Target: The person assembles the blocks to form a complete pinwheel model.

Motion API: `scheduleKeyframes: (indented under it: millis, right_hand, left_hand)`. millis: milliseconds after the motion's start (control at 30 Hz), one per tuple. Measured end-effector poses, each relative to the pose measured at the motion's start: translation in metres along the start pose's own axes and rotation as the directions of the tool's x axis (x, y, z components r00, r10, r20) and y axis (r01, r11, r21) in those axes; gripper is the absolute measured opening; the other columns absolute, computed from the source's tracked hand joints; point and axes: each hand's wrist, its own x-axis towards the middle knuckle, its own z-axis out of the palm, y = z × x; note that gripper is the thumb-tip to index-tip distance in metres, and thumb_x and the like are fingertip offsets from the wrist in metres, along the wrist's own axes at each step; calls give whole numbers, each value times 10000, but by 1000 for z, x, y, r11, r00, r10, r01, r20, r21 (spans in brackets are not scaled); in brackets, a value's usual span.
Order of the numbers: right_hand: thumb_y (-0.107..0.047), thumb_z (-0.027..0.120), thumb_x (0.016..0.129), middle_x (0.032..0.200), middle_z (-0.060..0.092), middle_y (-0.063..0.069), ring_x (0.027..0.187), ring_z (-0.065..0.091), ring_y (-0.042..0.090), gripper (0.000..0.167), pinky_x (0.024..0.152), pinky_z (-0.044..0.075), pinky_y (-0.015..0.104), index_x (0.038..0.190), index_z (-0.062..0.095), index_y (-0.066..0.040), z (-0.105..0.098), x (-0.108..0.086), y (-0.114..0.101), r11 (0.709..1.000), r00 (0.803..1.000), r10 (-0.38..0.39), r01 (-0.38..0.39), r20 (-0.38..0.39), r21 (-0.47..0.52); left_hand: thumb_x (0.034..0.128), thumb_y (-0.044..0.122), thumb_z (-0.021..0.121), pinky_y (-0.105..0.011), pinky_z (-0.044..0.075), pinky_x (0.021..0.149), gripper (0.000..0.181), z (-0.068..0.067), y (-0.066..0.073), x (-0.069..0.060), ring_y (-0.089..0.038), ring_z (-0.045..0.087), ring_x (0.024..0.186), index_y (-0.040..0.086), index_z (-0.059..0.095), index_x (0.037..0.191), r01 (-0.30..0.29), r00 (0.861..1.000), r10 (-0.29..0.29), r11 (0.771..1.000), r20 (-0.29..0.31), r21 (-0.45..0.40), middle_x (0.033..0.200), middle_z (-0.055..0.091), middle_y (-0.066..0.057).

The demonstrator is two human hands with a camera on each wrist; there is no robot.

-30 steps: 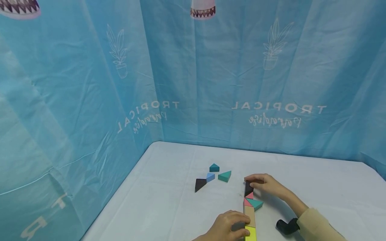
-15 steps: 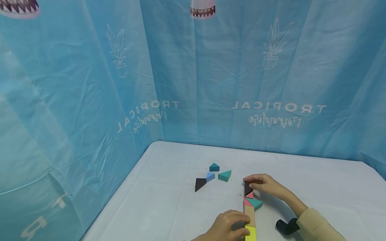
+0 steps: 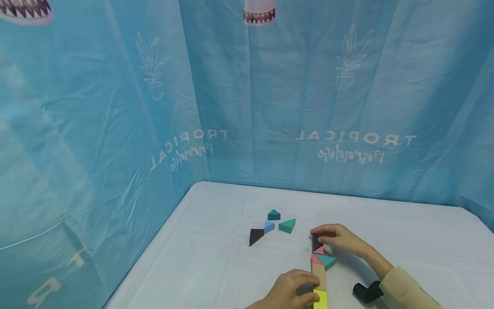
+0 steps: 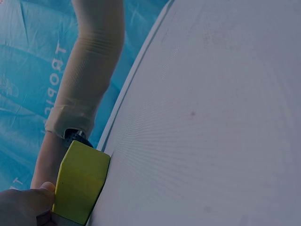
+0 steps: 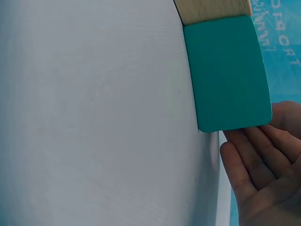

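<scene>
A column of blocks runs away from the near edge in the head view: yellow (image 3: 320,299), tan (image 3: 319,276), pink (image 3: 315,259), pink (image 3: 319,250) and black (image 3: 317,243), with a green triangle (image 3: 326,261) jutting right. My left hand (image 3: 287,290) holds the near part, fingertips on the tan and yellow blocks. At the far end my right hand (image 3: 341,238) grips the black block between thumb and fingers. The left wrist view shows the yellow block (image 4: 82,181) beside the left hand (image 4: 23,205); the right wrist view shows the green block (image 5: 229,75) above the right hand (image 5: 268,169).
Left of the column lie a dark teal triangle (image 3: 274,215), a green triangle (image 3: 287,225), a light blue block (image 3: 269,227) and a black triangle (image 3: 256,236) on the white table (image 3: 193,257). A black wrist device (image 3: 367,292) shows by the right sleeve. Blue curtains (image 3: 270,86) hang behind.
My right hand and the black block have shifted slightly toward me and left, closer against the pink block. My left hand has stayed in place.
</scene>
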Motion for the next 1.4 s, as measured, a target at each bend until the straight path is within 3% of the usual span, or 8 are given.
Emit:
scheduleKeyframes:
  millis: [100,233,433,600,867,1167,1300,1400]
  right_hand:
    - [-163,568,952,1214,598,175,1093,578,242,348,837,469,198,1237,577,35,1,-2,1,1000,1000,18,-18,-21,-1]
    - [-192,560,962,1289,545,190,1180,509,350,394,879,460,205,1299,530,11,6,-6,-8,999,991,18,-13,-132,42]
    - [-201,560,965,1373,464,198,1237,421,419,457,895,443,193,1372,456,-20,20,-23,-42,990,948,-45,84,-315,114]
    - [-218,593,946,1397,460,118,1277,405,324,478,937,380,151,1375,457,-57,41,-45,-63,992,914,-22,72,-405,108]
    - [-274,651,902,1414,444,23,1248,423,66,537,958,369,163,1380,453,-132,77,-73,-71,987,864,132,-67,-487,148]
    - [-204,698,866,1347,516,-1,1186,431,-40,523,934,436,245,1345,511,-110,111,-93,-61,999,836,35,-29,-547,21]
    - [-253,732,831,1304,551,-51,1170,477,24,539,911,475,339,1329,548,-155,120,-97,-56,995,822,67,-96,-565,-23]
    - [-254,754,805,1267,580,-61,1144,520,78,556,879,494,387,1319,563,-164,125,-100,-54,992,821,36,-98,-570,-78]
  left_hand:
    - [898,179,658,-119,410,883,232,0,1,0,-12,569,1044,53,674,1092,2,1000,-2,1000,3,-10,1094,675,2]
    - [894,164,661,-122,410,888,228,1,1,-1,-27,576,1043,40,672,1085,-18,1000,18,1000,-14,-18,1088,677,-15]
    - [876,155,682,-137,415,896,233,3,-1,-2,-61,592,1032,27,671,1071,-53,997,52,999,-63,-10,1080,678,-34]
    - [867,172,692,-140,418,895,249,4,-3,-3,-67,594,1028,27,672,1068,-57,995,56,998,-80,-8,1082,676,-36]
    - [861,165,696,-150,426,893,252,5,-3,-3,-87,600,1026,24,670,1068,-60,993,57,998,-100,-30,1084,673,-48]
    - [870,178,687,-161,427,900,283,6,-6,-4,-80,592,1037,15,649,1098,-119,983,120,993,-135,17,1068,672,-35]
    - [871,175,685,-167,428,903,283,6,-4,-3,-90,593,1039,14,649,1101,-98,988,97,995,-122,-8,1068,672,-41]
    - [876,172,681,-175,430,905,283,6,-3,-3,-97,593,1044,18,651,1111,-77,991,75,997,-109,-21,1080,672,-40]
